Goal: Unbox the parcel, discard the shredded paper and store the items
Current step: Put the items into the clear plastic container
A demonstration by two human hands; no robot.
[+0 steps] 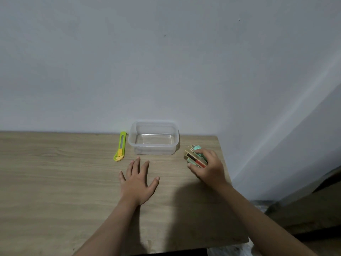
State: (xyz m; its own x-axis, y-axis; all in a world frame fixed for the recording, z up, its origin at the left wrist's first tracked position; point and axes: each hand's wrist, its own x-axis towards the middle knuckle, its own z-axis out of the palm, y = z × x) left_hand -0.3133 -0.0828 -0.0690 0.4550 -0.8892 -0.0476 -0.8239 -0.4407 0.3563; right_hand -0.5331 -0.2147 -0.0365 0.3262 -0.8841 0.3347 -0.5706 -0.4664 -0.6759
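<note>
My right hand (208, 167) grips a small stack of flat items (194, 156), tan, red and mint green, just above the wooden table (55, 182) near its right edge. A clear plastic container (153, 138) stands with nothing inside at the back of the table, left of the stack. My left hand (137, 182) lies flat on the table with fingers spread, in front of the container. A green and yellow utility knife (120, 148) lies to the left of the container. No parcel or shredded paper is in view.
A pale wall rises right behind the table. The table's right edge drops off past my right hand, with dark furniture and crinkled plastic (230, 250) on the floor below at the right.
</note>
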